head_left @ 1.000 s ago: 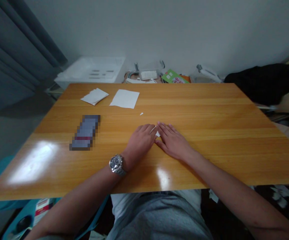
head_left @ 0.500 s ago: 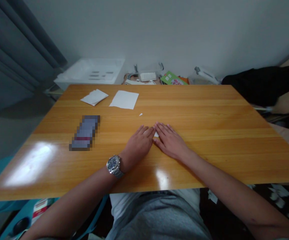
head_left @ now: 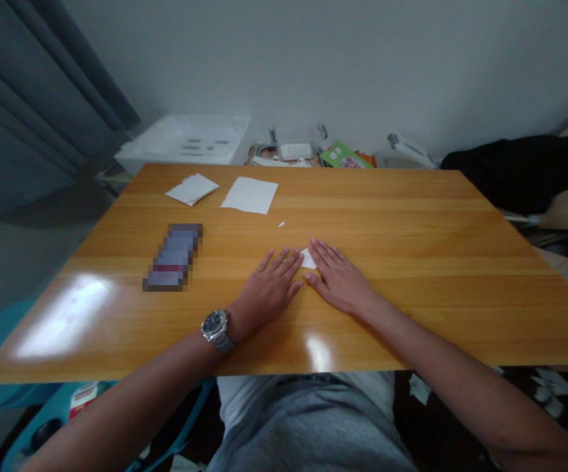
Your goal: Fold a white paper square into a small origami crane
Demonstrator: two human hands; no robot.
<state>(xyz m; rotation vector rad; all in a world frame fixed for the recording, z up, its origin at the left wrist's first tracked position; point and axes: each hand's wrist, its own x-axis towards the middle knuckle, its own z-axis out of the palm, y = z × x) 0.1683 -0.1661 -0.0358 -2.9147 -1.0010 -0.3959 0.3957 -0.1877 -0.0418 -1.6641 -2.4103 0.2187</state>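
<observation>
our left hand [head_left: 270,286] lies flat and open, fingers slightly spread, its fingertips at the left edge of the small white piece of paper [head_left: 308,259] on the glossy wooden table [head_left: 411,262]. our right hand [head_left: 339,276] is flat and open too, fingers nearer together, covering the paper's right side. a tiny white paper scrap [head_left: 282,224] lies just beyond.

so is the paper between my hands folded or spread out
Cannot tell: only a small part of the paper shows; fingers of the left hand and right hand seem to cover its sides.
</observation>
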